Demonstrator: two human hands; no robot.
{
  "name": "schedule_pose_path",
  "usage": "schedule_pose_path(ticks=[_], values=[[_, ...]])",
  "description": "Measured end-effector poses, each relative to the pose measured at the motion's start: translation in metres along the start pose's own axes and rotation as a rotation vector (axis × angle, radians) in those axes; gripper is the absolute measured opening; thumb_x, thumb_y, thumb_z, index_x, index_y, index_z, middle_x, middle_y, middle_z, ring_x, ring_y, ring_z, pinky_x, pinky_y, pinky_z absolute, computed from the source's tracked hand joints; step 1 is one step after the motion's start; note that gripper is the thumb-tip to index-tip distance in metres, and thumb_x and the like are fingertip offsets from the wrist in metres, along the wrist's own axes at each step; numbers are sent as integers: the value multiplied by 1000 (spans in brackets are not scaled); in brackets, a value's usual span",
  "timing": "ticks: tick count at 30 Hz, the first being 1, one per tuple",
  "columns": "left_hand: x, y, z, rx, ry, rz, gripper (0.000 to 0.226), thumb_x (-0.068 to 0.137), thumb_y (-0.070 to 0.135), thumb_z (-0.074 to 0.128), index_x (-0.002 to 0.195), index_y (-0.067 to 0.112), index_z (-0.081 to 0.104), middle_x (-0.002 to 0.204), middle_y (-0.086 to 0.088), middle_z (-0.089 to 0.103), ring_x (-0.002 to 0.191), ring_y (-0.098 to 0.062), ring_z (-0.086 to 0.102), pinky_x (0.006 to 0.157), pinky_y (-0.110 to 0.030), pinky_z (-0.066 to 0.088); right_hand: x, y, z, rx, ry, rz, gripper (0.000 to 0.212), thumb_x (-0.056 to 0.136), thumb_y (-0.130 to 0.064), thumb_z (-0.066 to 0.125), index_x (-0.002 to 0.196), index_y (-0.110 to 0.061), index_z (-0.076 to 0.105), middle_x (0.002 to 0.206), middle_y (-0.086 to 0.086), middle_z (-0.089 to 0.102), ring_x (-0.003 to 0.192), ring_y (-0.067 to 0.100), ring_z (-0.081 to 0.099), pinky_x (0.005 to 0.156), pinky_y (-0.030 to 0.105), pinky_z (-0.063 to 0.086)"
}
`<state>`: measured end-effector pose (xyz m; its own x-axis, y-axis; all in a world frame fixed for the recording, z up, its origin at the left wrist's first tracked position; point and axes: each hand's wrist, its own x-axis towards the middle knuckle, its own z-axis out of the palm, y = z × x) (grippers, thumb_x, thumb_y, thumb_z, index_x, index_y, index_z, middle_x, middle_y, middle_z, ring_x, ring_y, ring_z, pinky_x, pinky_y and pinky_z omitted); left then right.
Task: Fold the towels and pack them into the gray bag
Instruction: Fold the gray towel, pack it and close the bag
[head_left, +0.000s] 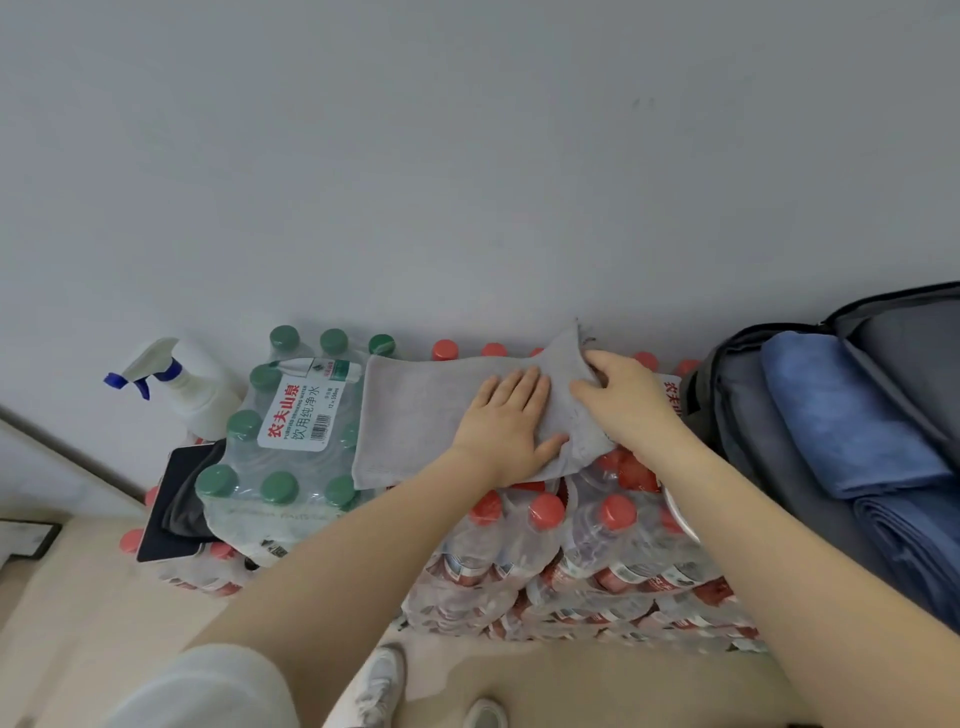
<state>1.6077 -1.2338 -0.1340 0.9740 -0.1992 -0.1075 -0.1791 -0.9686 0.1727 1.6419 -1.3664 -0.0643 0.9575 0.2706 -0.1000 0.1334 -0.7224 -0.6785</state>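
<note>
L hand (506, 421) lies flat, fingers straight, pressing gray towel (415, 415) on the water bottle packs (545, 525). R hand (626, 400) pinches towel's right end, lifting it. Towel's long axis runs left-right. Gray bag (769, 441) sits open at right w/ blue towels (841, 415) inside.

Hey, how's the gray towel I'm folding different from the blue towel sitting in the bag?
The gray towel is pale gray; the blue towel is bright blue. The gray towel lies spread on the water-bottle packs, while the blue towel sits folded inside the open gray bag. The left hand presses flat on the gray towel and the right hand grips its end; nothing touches the blue towel. Both look like soft cloth.
</note>
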Motion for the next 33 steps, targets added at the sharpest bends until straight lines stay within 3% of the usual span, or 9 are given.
schedule_pose_path(ticks=[3, 7, 14, 17, 22, 25, 28, 31, 33], values=[[-5, -14, -9, -156, 59, 20, 65, 90, 44, 23, 146, 10, 19, 154, -11, 21, 141, -25, 20, 115, -34, 11, -6, -21, 15, -73, -53, -91, 35, 86, -13, 53, 120, -16, 59, 111, 7, 67, 103, 23, 60, 79, 21, 40], [-31, -65, -22, -206, 108, -124, 54, 96, 16, 32, 146, 6, 15, 154, -13, 17, 140, -27, 23, 112, -33, 16, -4, -43, 52, -199, -79, -106, 42, 84, -16, 52, 126, -12, 53, 115, 14, 64, 111, 31, 56, 91, 39, 46], [-45, -137, -27, -16, -31, -214, 56, 99, 35, 26, 146, 8, 12, 156, -10, 12, 143, -27, 12, 116, -37, 7, 3, -55, 94, -368, -53, -26, 27, 92, -24, 45, 111, -6, 51, 102, 15, 62, 98, 33, 57, 66, 30, 37], [-34, -145, -30, -1, -11, -177, 56, 97, 41, 29, 142, 6, 27, 154, -11, 17, 140, -30, 18, 114, -40, 13, 3, -58, 100, -428, -69, -26, 34, 97, -29, 36, 115, -3, 49, 102, 18, 62, 94, 33, 58, 68, 32, 39], [-11, -154, -40, -24, -150, -173, 66, 90, 59, 34, 126, 7, 52, 154, -9, 14, 141, -29, 12, 114, -41, 12, 1, -66, 103, -683, -86, -51, 34, 92, -7, 40, 126, -7, 44, 122, 14, 51, 111, 30, 51, 83, 36, 41], [-4, -162, -54, -289, -121, -197, 59, 76, 59, 58, 98, 5, 63, 138, -12, 40, 130, -27, 31, 106, -35, 27, -5, -57, 115, -826, -13, -96, 49, 97, -33, 27, 143, -16, 27, 148, 8, 27, 135, 26, 25, 106, 37, 18], [-15, -158, -71, -668, -27, -230, 45, 68, 47, 72, 82, 5, 61, 90, -7, 58, 89, -22, 55, 78, -33, 48, -8, -47, 124, -786, 15, -69, 83, 76, -56, -11, 149, -22, 9, 158, -3, 7, 145, 18, 2, 109, 36, -9], [-32, -159, -76, -1010, -244, -389, 27, 78, 31, 72, 87, 11, 57, 84, -5, 60, 72, -17, 59, 59, -25, 55, -4, -44, 125, -791, -13, -52, 91, 67, -57, -20, 149, -23, 2, 158, -6, 1, 145, 14, -6, 114, 36, -11], [-43, -161, -73, -1081, -408, -437, 18, 82, 27, 68, 90, 14, 58, 82, -4, 62, 67, -12, 58, 59, -22, 51, -2, -44, 125, -784, -16, -47, 92, 66, -58, -20, 149, -24, -1, 158, -6, -2, 145, 14, -7, 116, 37, -8]])
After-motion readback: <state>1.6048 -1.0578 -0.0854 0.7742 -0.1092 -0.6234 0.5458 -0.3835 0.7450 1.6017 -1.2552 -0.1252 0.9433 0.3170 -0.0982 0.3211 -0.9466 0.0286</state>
